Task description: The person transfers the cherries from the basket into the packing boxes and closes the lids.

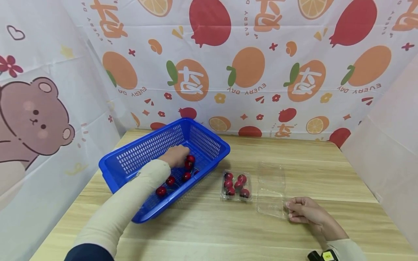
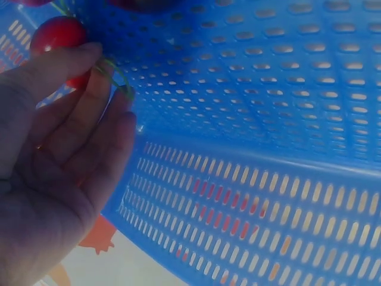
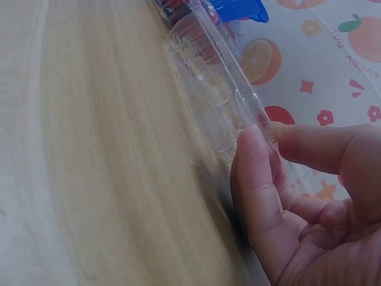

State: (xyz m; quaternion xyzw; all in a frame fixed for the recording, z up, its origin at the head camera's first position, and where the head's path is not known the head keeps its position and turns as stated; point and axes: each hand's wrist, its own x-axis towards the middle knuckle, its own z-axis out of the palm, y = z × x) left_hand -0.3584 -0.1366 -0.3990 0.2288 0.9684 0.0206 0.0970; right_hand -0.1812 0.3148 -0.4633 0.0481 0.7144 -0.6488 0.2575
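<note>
In the head view my left hand [image 1: 176,156] reaches down into a blue plastic basket [image 1: 223,146]. The left wrist view shows its thumb and forefinger pinching a red cherry [image 2: 58,36] near its green stem [image 2: 113,72]. More cherries [image 1: 170,181] lie on the basket floor below the wrist. My right hand [image 1: 307,211] pinches the edge of a clear plastic clamshell's lid [image 1: 271,201], which is hinged open to the right. Several cherries [image 1: 238,186] sit in the clamshell's left half, on the wooden table.
The wooden table [image 1: 228,232] carries the basket at left and the clamshell at centre right. A fruit-print cloth [image 1: 209,98] hangs along the table's back edge, and cloth also hangs at both sides. A device with a yellow label [image 1: 327,256] is strapped at the right wrist.
</note>
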